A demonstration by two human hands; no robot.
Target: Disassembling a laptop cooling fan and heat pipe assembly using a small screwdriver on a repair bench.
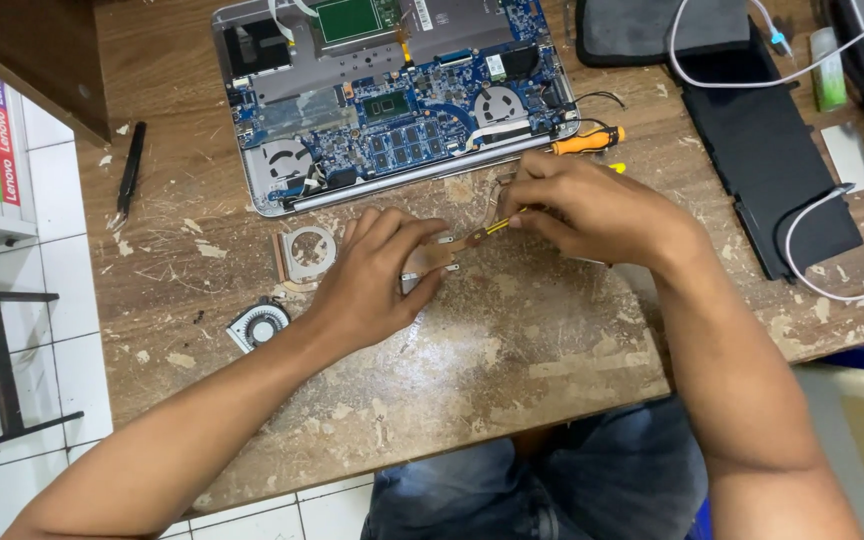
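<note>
The copper heat pipe [439, 252] is thin, flat and brown, with a wider plate at one end. It lies on the scratched wooden table [512, 340], just in front of the open laptop [392, 100]. The left hand [377, 275] presses down on its plate end with curled fingers. The right hand [582, 205] pinches a small yellow-tipped tool [497, 226] against the pipe's other end.

Copper heat pipe assy [442, 252] flat on worn desk, yellow-tipped tool [497, 226] on its pipe.
</note>
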